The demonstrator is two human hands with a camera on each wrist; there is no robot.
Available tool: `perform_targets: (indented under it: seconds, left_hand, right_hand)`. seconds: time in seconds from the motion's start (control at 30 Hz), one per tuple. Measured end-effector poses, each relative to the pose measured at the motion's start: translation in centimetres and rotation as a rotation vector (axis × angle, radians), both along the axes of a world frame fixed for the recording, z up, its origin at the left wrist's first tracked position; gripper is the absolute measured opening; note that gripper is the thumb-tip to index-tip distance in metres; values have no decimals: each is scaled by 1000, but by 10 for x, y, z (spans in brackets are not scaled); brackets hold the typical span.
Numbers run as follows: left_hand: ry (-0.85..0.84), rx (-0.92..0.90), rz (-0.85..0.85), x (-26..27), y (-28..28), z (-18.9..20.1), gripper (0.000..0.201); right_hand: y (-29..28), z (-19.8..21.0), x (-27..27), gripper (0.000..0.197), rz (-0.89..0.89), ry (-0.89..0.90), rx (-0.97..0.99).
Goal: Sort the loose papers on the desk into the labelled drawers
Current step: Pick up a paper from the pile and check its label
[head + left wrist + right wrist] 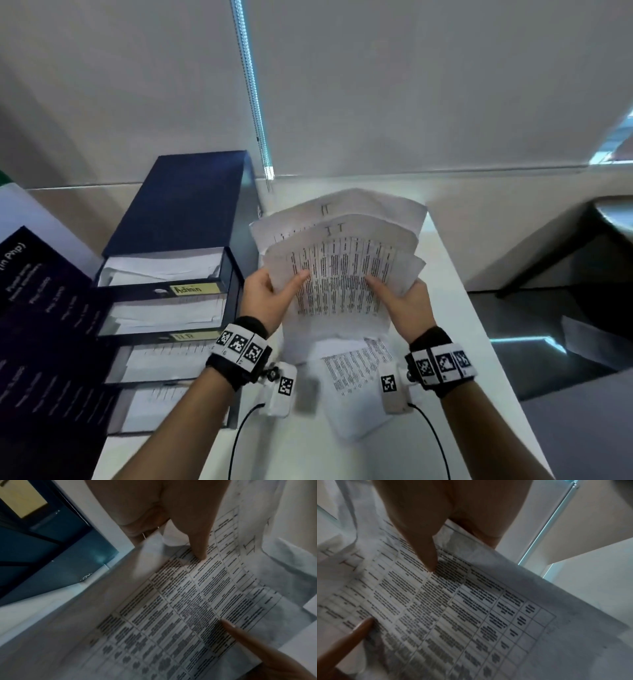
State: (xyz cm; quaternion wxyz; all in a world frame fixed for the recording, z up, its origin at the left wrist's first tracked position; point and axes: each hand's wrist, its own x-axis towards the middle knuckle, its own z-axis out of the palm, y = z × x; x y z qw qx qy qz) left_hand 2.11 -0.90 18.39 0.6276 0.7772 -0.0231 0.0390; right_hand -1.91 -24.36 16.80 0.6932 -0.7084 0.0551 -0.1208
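Left hand [265, 294] and right hand [402, 301] pinch three fanned white printed sheets [342, 270] mid-frame; four open dark-blue drawers [164, 308] left; white desk edge [479, 325] right.

Head view: set high, looking forward and down over a white desk [455, 342], both forearms reaching in from 6 o'clock, drawer unit [178, 274] at 9 o'clock, wall and blinds toward 12.

Left wrist view: very close, looking along the left hand [163, 511] onto the printed sheets [188, 608], drawer unit at 10 o'clock.

Right wrist view: equally close, looking along the right hand [447, 513] onto the same sheets [453, 608], wall toward 2 o'clock.

Shared by all three: top sheet and both thumbs pressing on it.
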Motion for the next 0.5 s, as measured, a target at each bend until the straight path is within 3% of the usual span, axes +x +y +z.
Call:
perform_targets:
  seconds: [0.17, 0.27, 0.37, 0.5]
  left_hand:
    - [204, 230, -76, 17, -6, -63, 37]
    - [285, 360, -61, 21, -10, -87, 36]
    - [208, 350, -6, 17, -13, -74, 29]
    - [81, 150, 10, 10, 1, -26, 12]
  right_hand:
    - [-8, -62, 8, 45, 28, 322, -277]
    - [-9, -84, 8, 42, 58, 411, -386]
    - [-9, -77, 9, 25, 2, 402, -412]
    - [4, -31, 16, 27, -6, 184, -397]
